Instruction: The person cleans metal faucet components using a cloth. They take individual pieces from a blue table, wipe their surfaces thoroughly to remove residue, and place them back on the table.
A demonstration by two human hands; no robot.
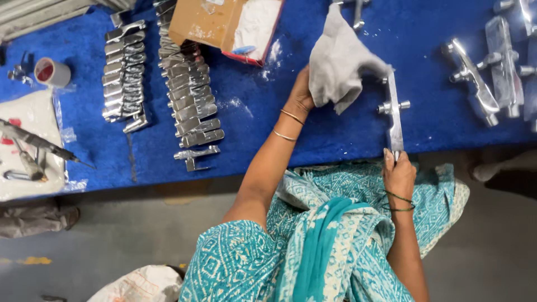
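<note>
A shiny chrome tap fitting [394, 112] lies lengthwise on the blue table cover [263, 128], near its front edge. My right hand [398, 172] grips the near end of the fitting. My left hand [301, 95] holds a crumpled grey cloth [338, 59] pressed against the fitting's far end. Most of my left hand's fingers are hidden under the cloth.
Two rows of chrome handles [124, 72] [187, 89] lie at the left. A cardboard box [224, 25] stands at the back. More tap fittings [492, 72] rest at the right. A tape roll [52, 71] and a white plastic bag with tools [28, 145] sit far left.
</note>
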